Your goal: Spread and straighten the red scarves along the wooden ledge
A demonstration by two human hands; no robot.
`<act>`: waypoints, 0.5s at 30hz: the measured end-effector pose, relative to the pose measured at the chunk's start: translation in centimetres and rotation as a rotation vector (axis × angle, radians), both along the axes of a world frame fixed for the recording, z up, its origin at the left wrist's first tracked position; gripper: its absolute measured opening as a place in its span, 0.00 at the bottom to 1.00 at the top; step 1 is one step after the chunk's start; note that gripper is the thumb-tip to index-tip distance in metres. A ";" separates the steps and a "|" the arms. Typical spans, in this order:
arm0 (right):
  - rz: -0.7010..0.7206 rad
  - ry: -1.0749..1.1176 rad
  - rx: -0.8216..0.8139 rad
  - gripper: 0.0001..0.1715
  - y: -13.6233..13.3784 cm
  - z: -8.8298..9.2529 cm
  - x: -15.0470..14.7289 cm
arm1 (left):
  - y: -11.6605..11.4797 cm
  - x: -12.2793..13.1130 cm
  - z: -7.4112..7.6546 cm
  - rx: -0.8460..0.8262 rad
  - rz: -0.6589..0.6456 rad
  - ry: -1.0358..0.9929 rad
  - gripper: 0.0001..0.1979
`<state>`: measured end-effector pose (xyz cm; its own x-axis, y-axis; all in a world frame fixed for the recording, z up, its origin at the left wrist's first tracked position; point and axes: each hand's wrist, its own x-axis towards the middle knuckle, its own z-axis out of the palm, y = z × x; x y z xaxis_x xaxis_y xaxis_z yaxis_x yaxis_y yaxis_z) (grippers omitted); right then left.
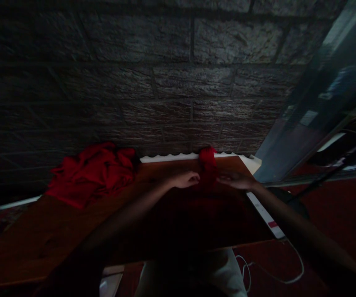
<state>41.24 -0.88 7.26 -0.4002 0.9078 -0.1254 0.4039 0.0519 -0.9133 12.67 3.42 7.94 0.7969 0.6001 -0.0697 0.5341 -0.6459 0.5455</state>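
Observation:
A piece of red cloth [208, 159] lies at the far edge of the wooden table, its nearer part lost in shadow. At its left side is my left hand [186, 179], fingers curled inward; what they hold, if anything, is too dark to make out. My right hand [235, 180] is at the cloth's right side, its fingers stretched out towards it and close together. Whether the right fingertips touch the cloth is unclear. Off to the left lies a larger crumpled heap of red cloth [94, 173], apart from both hands.
The wooden table [57, 235] stands against a dark block wall [172, 82]. A white power strip [266, 216] runs along its right edge, with a white cable [298, 272] hanging below. White wavy-edged material [172, 157] lines the back edge. A grey-blue panel [289, 132] rises at right.

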 end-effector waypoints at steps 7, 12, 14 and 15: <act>0.174 -0.296 0.147 0.31 -7.7 -1.8 1.0 | -0.3 -1.9 -2.6 -0.152 0.277 -0.017 0.26; 0.148 -0.205 0.063 0.24 -8.2 -1.2 0.4 | -4.3 -5.0 0.0 -0.298 0.190 -0.114 0.32; 0.102 -0.113 0.012 0.23 -8.4 -0.3 0.4 | -6.6 -8.2 0.8 -0.395 0.120 -0.130 0.34; 0.073 -0.062 -0.004 0.23 -8.5 0.3 0.5 | -7.8 -9.7 0.9 -0.431 0.131 -0.122 0.37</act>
